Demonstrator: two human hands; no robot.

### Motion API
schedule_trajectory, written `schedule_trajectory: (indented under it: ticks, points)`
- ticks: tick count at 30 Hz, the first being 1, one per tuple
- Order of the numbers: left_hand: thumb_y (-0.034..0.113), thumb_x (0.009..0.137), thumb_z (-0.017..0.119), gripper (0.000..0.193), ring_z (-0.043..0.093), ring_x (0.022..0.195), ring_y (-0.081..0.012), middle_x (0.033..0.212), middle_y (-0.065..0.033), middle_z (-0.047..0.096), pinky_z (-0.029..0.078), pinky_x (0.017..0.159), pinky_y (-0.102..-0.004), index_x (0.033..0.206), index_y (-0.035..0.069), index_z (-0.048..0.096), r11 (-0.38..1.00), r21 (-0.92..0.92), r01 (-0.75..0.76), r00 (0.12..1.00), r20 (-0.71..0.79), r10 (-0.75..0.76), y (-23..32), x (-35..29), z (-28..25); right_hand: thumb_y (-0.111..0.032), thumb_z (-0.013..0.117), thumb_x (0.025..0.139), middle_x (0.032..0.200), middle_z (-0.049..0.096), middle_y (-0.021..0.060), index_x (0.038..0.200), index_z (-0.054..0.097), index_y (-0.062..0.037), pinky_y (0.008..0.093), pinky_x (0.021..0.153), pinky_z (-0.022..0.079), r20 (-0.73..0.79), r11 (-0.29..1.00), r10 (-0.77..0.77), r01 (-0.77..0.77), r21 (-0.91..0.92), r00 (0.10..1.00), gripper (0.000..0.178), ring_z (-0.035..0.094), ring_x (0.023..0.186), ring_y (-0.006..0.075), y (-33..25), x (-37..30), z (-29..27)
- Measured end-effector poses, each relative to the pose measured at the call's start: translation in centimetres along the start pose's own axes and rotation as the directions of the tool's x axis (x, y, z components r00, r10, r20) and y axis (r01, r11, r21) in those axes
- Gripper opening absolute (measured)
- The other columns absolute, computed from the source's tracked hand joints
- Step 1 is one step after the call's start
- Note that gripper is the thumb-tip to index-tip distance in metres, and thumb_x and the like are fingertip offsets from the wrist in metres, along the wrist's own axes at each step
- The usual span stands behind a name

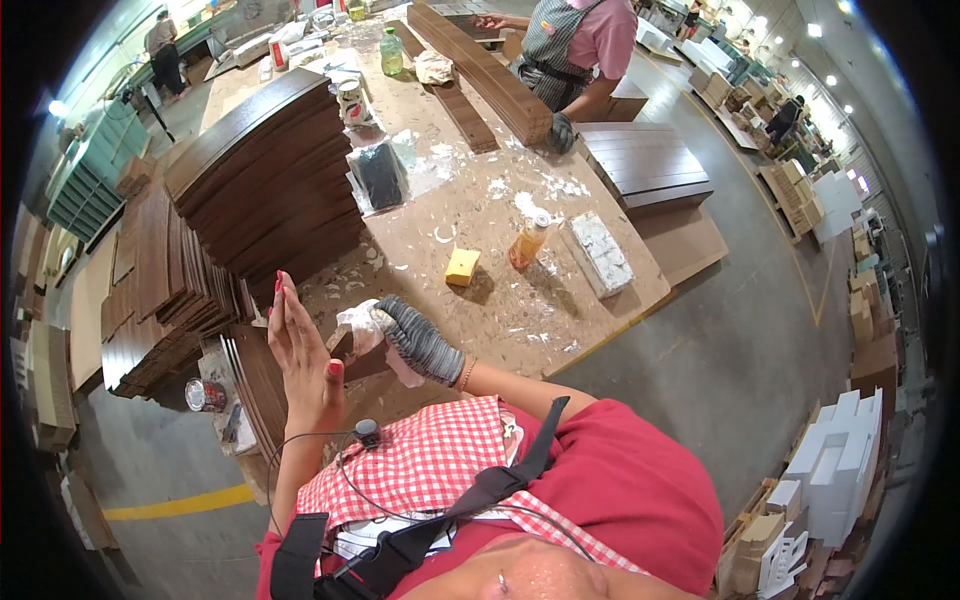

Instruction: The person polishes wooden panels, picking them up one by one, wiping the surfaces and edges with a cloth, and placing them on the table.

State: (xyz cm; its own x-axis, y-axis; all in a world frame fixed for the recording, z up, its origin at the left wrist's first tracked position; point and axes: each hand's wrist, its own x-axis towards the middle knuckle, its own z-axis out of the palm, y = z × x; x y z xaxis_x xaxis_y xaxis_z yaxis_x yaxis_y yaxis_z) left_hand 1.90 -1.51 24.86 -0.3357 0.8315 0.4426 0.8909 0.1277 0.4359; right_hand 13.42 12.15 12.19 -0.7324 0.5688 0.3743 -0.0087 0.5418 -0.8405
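My left hand [303, 350], bare with red nails, is raised with its fingers stretched out straight, next to the end of a dark brown wooden board [372, 361]. Whether its palm touches the wood I cannot tell. In a grey knitted glove, my right hand [425, 342] presses a crumpled white cloth [362, 318] against that board. Part of the cloth hangs below the gloved fingers. Further along the worktable [420, 225] sit a yellow sponge block [461, 267] and a clear bottle [529, 243] of orange liquid.
A tall stack of brown boards [270, 180] rises at the left, with more boards [165, 270] beyond it. A dark pad [379, 176] and a white-smeared block [600, 253] lie on the table. A gloved co-worker [570, 55] handles a long beam [480, 70] at the far side.
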Motion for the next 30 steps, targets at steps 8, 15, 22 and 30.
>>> schedule_trajectory:
  ticks: [8, 15, 22, 30]
  points:
    - [0.072, 0.089, 0.009, 0.095, 0.009, 0.145, -0.033, 0.157, -0.0186, 0.009, 0.005, 0.116, -0.0447, 0.15, -0.001, 0.0, 0.999, 0.019, 0.029, 0.998, 0.053, -0.03, 0.5, 0.3, 0.6, -0.005, 0.059, 0.078, 0.124, 0.05, 0.0258, 0.125, 0.048, 0.0009, 0.0463, 0.095, 0.045, -0.096, 0.808, -0.568, 0.531, -0.255, 0.818, 0.049, 0.053, 0.112, 0.0428, -2.3, 2.1, -0.2]
    - [0.071, 0.09, 0.011, 0.095, 0.01, 0.144, -0.0337, 0.157, -0.0195, 0.009, 0.006, 0.115, -0.0447, 0.149, -0.002, -0.003, 1.0, -0.003, 0.012, 0.999, 0.044, -0.011, 1.3, 1.0, 0.6, -0.015, 0.042, 0.096, 0.112, 0.056, 0.0191, 0.121, 0.05, 0.0012, 0.0355, 0.092, 0.044, -0.022, 0.978, 0.075, -0.069, 0.195, 0.997, 0.031, 0.056, 0.104, 0.0318, 0.8, 0.8, -0.7]
    - [0.075, 0.088, 0.011, 0.095, 0.011, 0.145, -0.0324, 0.158, -0.0162, 0.008, 0.006, 0.116, -0.0442, 0.151, 0.006, -0.007, 0.998, -0.021, 0.058, 0.998, 0.025, -0.058, 1.5, 1.4, 1.2, -0.014, 0.049, 0.095, 0.117, 0.054, 0.0214, 0.12, 0.051, 0.0026, 0.0372, 0.092, 0.045, -0.214, 0.895, -0.446, 0.432, -0.109, 0.869, 0.031, 0.055, 0.107, 0.0337, -1.9, 2.2, 0.1]
    - [0.07, 0.091, 0.02, 0.096, 0.012, 0.144, -0.0354, 0.156, -0.0215, 0.01, 0.007, 0.114, -0.0461, 0.149, 0.0, -0.009, 1.0, 0.007, 0.013, 1.0, 0.015, -0.013, 1.1, 2.3, 1.4, -0.018, 0.043, 0.1, 0.111, 0.056, 0.016, 0.119, 0.05, 0.0001, 0.0345, 0.094, 0.043, -0.108, 0.889, 0.183, -0.117, 0.444, 0.977, 0.027, 0.055, 0.104, 0.0274, 2.9, 1.1, 1.1]
